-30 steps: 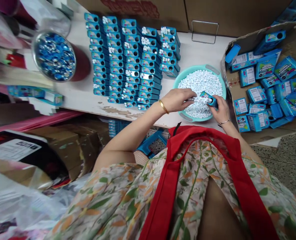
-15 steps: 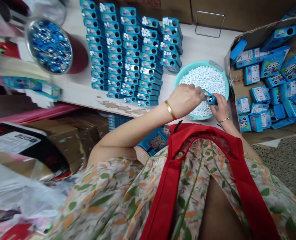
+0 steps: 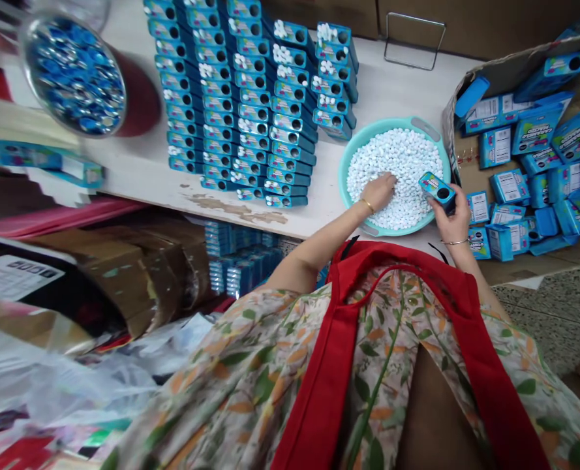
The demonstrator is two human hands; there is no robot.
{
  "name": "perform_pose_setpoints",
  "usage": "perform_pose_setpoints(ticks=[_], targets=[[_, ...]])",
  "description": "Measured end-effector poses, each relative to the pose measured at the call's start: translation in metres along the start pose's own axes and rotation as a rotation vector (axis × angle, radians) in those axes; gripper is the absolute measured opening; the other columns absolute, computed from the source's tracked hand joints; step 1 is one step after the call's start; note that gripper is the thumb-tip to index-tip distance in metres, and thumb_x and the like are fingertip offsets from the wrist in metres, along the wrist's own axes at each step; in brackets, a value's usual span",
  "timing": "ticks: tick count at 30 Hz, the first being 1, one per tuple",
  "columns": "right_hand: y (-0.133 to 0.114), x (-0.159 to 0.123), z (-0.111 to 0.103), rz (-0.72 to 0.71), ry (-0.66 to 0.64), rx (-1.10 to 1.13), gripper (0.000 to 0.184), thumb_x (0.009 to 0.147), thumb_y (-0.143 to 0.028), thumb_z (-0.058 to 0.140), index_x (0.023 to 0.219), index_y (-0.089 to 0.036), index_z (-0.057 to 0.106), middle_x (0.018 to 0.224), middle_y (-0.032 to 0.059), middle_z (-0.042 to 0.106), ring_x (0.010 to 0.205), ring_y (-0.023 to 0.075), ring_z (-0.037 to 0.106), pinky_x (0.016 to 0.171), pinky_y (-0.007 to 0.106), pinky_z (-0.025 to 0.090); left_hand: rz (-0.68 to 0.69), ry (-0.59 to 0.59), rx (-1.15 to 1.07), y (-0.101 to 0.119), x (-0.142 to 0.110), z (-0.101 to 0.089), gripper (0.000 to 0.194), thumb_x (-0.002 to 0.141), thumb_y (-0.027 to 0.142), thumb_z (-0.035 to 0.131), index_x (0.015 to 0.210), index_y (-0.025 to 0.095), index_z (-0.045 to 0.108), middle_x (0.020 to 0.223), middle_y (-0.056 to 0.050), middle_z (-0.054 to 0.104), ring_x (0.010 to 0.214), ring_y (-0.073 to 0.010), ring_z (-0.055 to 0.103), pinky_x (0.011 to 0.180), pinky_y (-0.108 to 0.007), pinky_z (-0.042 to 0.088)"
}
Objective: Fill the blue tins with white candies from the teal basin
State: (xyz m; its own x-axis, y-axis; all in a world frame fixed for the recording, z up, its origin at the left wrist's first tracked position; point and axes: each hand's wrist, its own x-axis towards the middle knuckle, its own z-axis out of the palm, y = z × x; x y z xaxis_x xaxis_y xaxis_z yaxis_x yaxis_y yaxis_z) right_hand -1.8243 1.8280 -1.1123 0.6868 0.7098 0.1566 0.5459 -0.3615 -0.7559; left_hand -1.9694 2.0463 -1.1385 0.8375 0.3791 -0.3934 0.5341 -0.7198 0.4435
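Note:
A turquoise basin (image 3: 344,166) full of small white candies (image 3: 407,150) stands on the table. My left hand (image 3: 380,191) dips into the candies, fingers curled in among them; its fingertips are partly buried. At the basin's right side my right hand (image 3: 455,215) grips a small blue candy box (image 3: 435,188), tilted over the rim. The round dark hole in the box's end faces up toward me. Left of the basin, several rows of similar blue boxes (image 3: 290,124) stand with their holes up, some with white candies on top.
A cardboard carton (image 3: 475,156) at the right holds loose blue boxes. At the left stands a metal pot (image 3: 137,98) of shiny blue wrapped pieces. A wire stand (image 3: 413,65) is behind the basin. More blue boxes (image 3: 241,267) sit below the table edge.
My left hand has moved from the blue box down into the candies. My right hand has drawn the box rightward to the basin's rim. The view has shifted slightly.

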Motion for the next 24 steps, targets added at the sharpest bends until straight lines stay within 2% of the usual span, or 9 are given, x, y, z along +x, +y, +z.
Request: perform_pose_setpoints(ticks=[2, 5, 9, 12, 15, 18, 21, 24], targets=[[0.002, -0.003, 0.000, 0.024, 0.022, 0.014, 0.063, 0.095, -0.066, 0.071, 0.143, -0.027, 0.061, 0.135, 0.0132, 0.073, 0.127, 0.0353, 0.072, 0.115, 0.064, 0.059, 0.031, 0.022, -0.091, 0.002, 0.004, 0.005, 0.038, 0.103, 0.012, 0.048, 0.136, 0.015, 0.065, 0.147, -0.020, 0.066, 0.134, -0.0323, 0.066, 0.112, -0.042, 0.050], [0.005, -0.004, 0.000, 0.046, 0.057, 0.039, 0.065, 0.094, -0.067, 0.072, 0.143, -0.025, 0.060, 0.134, 0.0143, 0.074, 0.125, 0.0347, 0.073, 0.114, 0.063, 0.060, 0.089, 0.043, -0.206, -0.014, -0.006, -0.003, 0.034, 0.099, 0.017, 0.056, 0.131, 0.017, 0.067, 0.137, -0.018, 0.070, 0.124, -0.0313, 0.068, 0.111, -0.043, 0.051], [0.009, -0.002, 0.003, 0.024, 0.067, 0.042, 0.066, 0.096, -0.067, 0.070, 0.144, -0.024, 0.060, 0.135, 0.0154, 0.073, 0.126, 0.0353, 0.073, 0.113, 0.063, 0.060, 0.245, 0.101, -0.216, -0.037, -0.039, -0.038, 0.030, 0.100, 0.028, 0.060, 0.127, 0.017, 0.067, 0.125, -0.016, 0.072, 0.110, -0.0284, 0.069, 0.100, -0.040, 0.054], [0.008, 0.002, 0.009, -0.046, 0.037, -0.023, 0.063, 0.098, -0.065, 0.066, 0.143, -0.022, 0.061, 0.136, 0.0169, 0.074, 0.127, 0.0366, 0.072, 0.112, 0.063, 0.060, 0.367, 0.163, -0.162, -0.036, -0.065, -0.072, 0.031, 0.103, 0.032, 0.058, 0.128, 0.017, 0.067, 0.121, -0.014, 0.072, 0.105, -0.0262, 0.069, 0.094, -0.037, 0.054], [0.002, 0.006, 0.019, -0.154, -0.010, -0.105, 0.053, 0.101, -0.057, 0.062, 0.141, -0.022, 0.064, 0.135, 0.0178, 0.076, 0.126, 0.0368, 0.072, 0.112, 0.060, 0.061, 0.422, 0.171, -0.047, -0.018, -0.082, -0.103, 0.030, 0.103, 0.030, 0.057, 0.129, 0.017, 0.068, 0.118, -0.013, 0.072, 0.104, -0.0254, 0.069, 0.091, -0.037, 0.054], [-0.007, 0.008, 0.029, -0.250, -0.065, -0.146, 0.047, 0.103, -0.047, 0.056, 0.142, -0.022, 0.064, 0.136, 0.0174, 0.077, 0.126, 0.0360, 0.071, 0.113, 0.057, 0.061, 0.408, 0.137, 0.123, 0.009, -0.090, -0.128, 0.029, 0.104, 0.027, 0.056, 0.127, 0.017, 0.070, 0.117, -0.013, 0.072, 0.105, -0.0269, 0.071, 0.089, -0.038, 0.056], [-0.013, 0.009, 0.035, -0.297, -0.097, -0.167, 0.044, 0.103, -0.040, 0.054, 0.143, -0.023, 0.064, 0.137, 0.0166, 0.077, 0.127, 0.0355, 0.070, 0.113, 0.057, 0.061, 0.363, 0.115, 0.270, 0.039, -0.097, -0.144, 0.028, 0.106, 0.022, 0.053, 0.124, 0.015, 0.073, 0.116, -0.015, 0.073, 0.103, -0.0280, 0.072, 0.088, -0.041, 0.057], [-0.015, 0.008, 0.040, -0.324, -0.085, -0.161, 0.043, 0.104, -0.038, 0.052, 0.143, -0.022, 0.064, 0.136, 0.0164, 0.077, 0.126, 0.0349, 0.070, 0.113, 0.057, 0.061, 0.346, 0.138, 0.352, 0.068, -0.105, -0.152, 0.031, 0.108, 0.016, 0.047, 0.125, 0.014, 0.073, 0.111, -0.016, 0.073, 0.100, -0.0273, 0.073, 0.087, -0.041, 0.058]])
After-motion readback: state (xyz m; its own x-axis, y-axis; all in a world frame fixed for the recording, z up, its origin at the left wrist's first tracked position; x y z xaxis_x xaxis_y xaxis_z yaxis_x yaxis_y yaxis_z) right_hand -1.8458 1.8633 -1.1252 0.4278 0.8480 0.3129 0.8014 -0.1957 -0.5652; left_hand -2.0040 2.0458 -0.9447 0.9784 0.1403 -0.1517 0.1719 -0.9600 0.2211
